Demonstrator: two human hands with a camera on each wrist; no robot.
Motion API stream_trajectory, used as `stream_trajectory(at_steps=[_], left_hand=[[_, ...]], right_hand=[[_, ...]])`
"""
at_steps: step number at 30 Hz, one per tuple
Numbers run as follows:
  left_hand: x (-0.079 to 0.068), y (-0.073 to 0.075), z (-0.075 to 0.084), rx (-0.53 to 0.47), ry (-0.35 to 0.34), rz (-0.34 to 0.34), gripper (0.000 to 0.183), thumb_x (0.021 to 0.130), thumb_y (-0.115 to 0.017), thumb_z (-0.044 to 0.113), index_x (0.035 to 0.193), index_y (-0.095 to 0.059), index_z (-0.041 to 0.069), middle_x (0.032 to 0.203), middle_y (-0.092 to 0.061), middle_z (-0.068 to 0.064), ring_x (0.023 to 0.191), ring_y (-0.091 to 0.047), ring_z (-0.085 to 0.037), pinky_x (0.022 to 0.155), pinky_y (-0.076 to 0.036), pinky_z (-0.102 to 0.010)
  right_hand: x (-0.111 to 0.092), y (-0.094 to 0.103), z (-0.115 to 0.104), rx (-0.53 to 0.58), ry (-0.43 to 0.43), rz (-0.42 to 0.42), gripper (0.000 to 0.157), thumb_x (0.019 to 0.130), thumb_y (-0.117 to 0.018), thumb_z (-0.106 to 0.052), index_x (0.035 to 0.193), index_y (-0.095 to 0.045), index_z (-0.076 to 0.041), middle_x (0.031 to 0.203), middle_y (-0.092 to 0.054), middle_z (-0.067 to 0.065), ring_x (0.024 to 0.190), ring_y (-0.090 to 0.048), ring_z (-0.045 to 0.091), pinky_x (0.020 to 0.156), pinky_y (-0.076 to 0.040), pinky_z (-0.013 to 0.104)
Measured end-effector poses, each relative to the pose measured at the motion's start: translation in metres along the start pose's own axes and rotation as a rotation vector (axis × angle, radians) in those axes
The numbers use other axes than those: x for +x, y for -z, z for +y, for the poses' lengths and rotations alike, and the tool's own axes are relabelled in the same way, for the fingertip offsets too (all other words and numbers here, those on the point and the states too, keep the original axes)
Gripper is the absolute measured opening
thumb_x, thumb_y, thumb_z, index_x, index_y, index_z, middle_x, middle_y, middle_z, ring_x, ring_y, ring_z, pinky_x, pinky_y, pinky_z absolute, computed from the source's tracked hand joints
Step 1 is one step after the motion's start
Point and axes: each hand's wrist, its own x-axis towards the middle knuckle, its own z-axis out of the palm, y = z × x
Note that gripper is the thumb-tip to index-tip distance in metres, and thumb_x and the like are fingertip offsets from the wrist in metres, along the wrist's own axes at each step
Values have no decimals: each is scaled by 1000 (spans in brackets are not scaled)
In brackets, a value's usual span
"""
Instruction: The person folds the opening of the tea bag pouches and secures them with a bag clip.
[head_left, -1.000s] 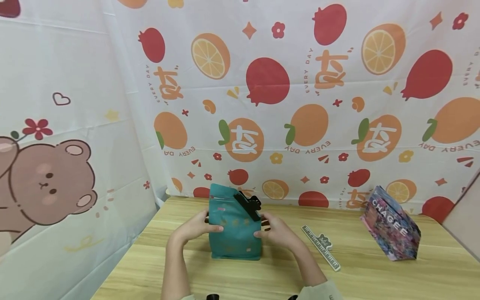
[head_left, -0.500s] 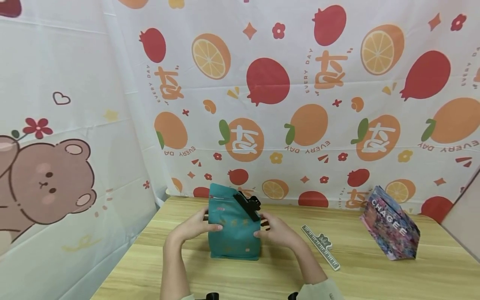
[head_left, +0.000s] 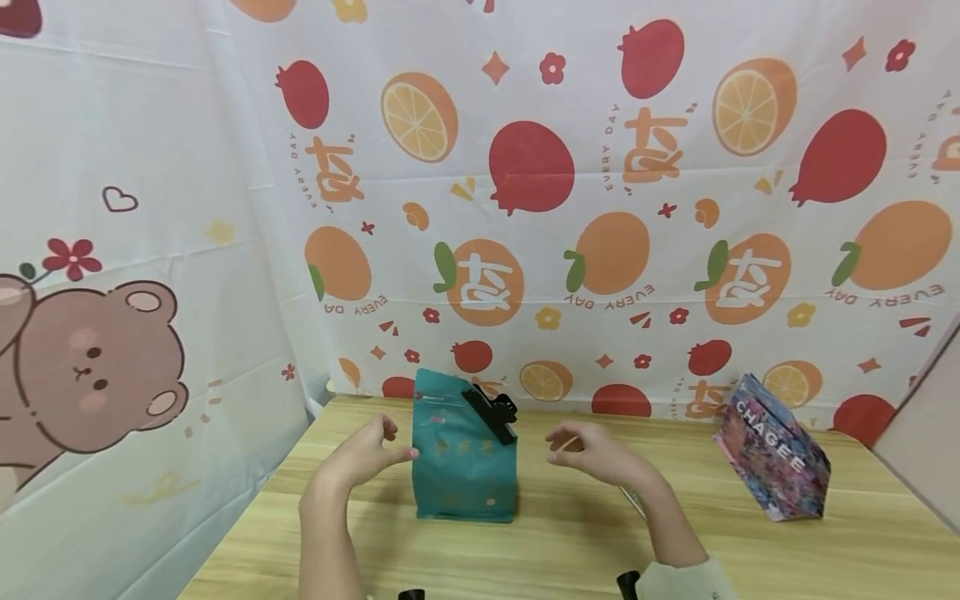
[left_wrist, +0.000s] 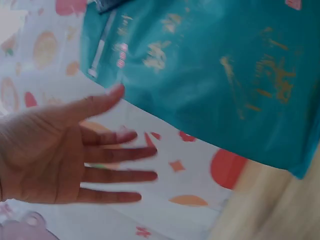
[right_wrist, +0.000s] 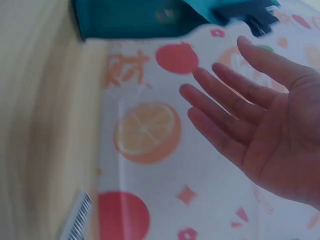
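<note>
A teal pouch [head_left: 463, 475] stands upright on the table, its top right corner folded under a black clip [head_left: 491, 414]. Just left of the pouch is my left hand [head_left: 363, 452], its fingers spread and holding nothing. In the left wrist view the thumb of that left hand [left_wrist: 65, 145] comes near the pouch's edge; whether it touches is unclear. To the right, with a gap from the pouch, my right hand [head_left: 592, 450] hangs with relaxed fingers. The right wrist view shows this right hand [right_wrist: 265, 120] with nothing in its palm.
A patterned CHAGEE bag [head_left: 776, 454] leans on the table's right side. A white clip with piano-key markings [head_left: 633, 500] lies mostly hidden behind the right forearm; part of this clip [right_wrist: 77, 217] shows in the right wrist view. A fruit-printed curtain [head_left: 540, 275] backs the wooden table [head_left: 480, 567].
Both hands have let go of the pouch and moved apart, left hand to the left, right hand to the right. The pouch stays standing. The right forearm now covers most of the white clip.
</note>
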Motion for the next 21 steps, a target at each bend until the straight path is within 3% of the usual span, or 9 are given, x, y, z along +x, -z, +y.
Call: stream_trajectory(at_steps=[3,9,17,21], left_hand=[[-8,2,13,90,14,10,45,84,-68,27,103,-47,-7,96,-55,-13,85,-53,-26,73,-46,-43],[-21,-5,38,133,-17,-8,26,86,-65,24,85,-50,2,74,-47,-5,70,-45,-19,60,-39,-32],[-22,-22,56,76,-289,-205,17,89,-62,21,87,-54,6,76,-53,0,71,-49,-16,62,-43,-31],[-17,-34,64,72,-369,-276,15,89,-62,21,91,-57,7,80,-57,4,75,-53,-15,67,-46,-30]], right_hand=[[-12,16,3,-24,10,17,25,89,-61,-16,108,-60,0,97,-62,5,89,-59,22,73,-50,30],[-35,46,7,-92,21,94,25,90,-60,-16,108,-59,2,96,-62,7,88,-60,22,73,-49,29],[-58,68,9,-156,-72,189,27,91,-59,-22,110,-60,-3,98,-62,3,89,-59,19,71,-49,31],[-66,74,9,-190,-119,267,30,91,-59,-25,111,-61,-3,97,-64,5,88,-60,22,69,-50,35]])
